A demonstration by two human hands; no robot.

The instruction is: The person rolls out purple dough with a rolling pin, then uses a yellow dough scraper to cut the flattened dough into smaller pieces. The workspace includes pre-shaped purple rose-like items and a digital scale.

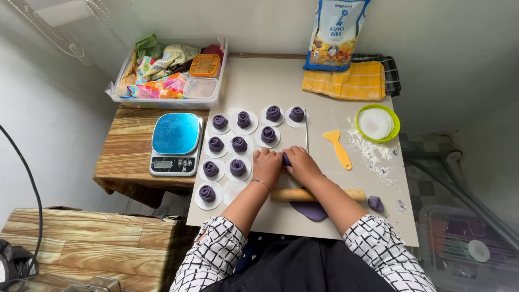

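Both hands sit together at bench (335, 227) centre. Left hand (267, 166) and right hand (301, 165) are curled side by side, fingers pressed on a small purple dough piece (285, 159) between them. Wooden rolling pin (346, 194) lies just at 6 o'clock of the hands, across a flat purple dough sheet (309, 211). Rolled purple dough spirals (239, 144) on white paper rounds sit at 10 o'clock; yellow scraper (339, 147) at 3 o'clock.

Purple dough piece (285, 159) mostly under fingers (292, 160)
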